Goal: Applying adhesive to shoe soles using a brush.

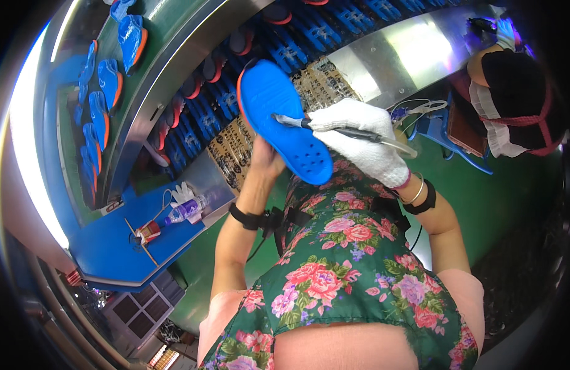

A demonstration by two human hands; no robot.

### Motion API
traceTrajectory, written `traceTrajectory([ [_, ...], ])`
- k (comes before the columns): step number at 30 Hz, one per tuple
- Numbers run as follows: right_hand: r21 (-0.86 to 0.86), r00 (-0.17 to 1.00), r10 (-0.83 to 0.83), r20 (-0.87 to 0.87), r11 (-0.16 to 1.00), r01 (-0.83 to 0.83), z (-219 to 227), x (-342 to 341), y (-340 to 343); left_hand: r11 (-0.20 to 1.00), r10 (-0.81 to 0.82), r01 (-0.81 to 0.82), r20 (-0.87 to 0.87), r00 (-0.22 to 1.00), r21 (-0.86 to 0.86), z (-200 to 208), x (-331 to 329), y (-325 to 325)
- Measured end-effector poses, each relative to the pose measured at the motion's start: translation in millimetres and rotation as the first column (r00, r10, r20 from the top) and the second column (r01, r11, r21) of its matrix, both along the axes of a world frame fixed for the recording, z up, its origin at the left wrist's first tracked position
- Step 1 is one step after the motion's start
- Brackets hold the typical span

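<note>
A blue shoe sole (pixel 269 92) with an orange rim is tilted up in front of me, its blue face toward me and a cluster of small holes at the lower end. My left hand (pixel 268 161), bare, grips it from behind, with most of its fingers hidden by the sole. In a white glove, my right hand (pixel 362 139) is closed around a slim grey brush (pixel 289 121) with a pale tube trailing from its back end. The brush tip meets the blue face near the middle. Black bands circle both my wrists.
Ahead runs a conveyor line of blue racks (pixel 322 37) carrying shoes. Blue-and-orange soles (pixel 99 114) line a green belt at left. On a blue shelf (pixel 106 246) lie a bottle (pixel 185 209) and a small cup with sticks (pixel 148 232). A co-worker (pixel 519 92) sits at far right.
</note>
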State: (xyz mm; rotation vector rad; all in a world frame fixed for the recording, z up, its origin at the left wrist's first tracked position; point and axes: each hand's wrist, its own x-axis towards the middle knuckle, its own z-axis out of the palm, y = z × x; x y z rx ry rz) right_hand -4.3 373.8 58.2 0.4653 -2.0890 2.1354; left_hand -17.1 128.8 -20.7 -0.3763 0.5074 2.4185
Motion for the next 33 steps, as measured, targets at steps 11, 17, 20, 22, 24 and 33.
traceTrajectory([
  [11,0.185,0.959,0.046,-0.280,0.983,0.007,-1.8,0.2,8.9,0.993,-0.093,0.086,-0.083,0.992,-0.082,-13.4,29.6,-14.0],
  [17,0.092,0.963,-0.055,-0.262,0.992,0.082,10.9,3.5,6.7,0.976,0.161,-0.162,0.024,0.987,0.146,23.5,31.6,14.9],
  [20,0.169,0.936,-0.066,-0.346,0.977,0.132,25.2,-2.5,8.1,0.963,0.219,-0.211,-0.031,0.975,0.165,0.1,34.9,14.6],
  [22,0.195,0.909,-0.069,-0.411,0.968,0.161,30.3,-5.5,4.5,0.968,0.252,-0.253,-0.076,0.965,-0.003,-0.8,32.4,21.3],
  [24,0.222,0.868,-0.068,-0.493,0.954,0.201,31.5,-9.9,5.2,0.976,0.209,-0.214,-0.127,0.970,-0.031,27.3,29.4,44.7],
  [33,0.273,0.767,-0.017,-0.641,0.929,0.249,49.1,-37.1,-1.6,0.977,0.100,-0.129,-0.168,0.981,-0.172,30.3,40.4,43.7],
])
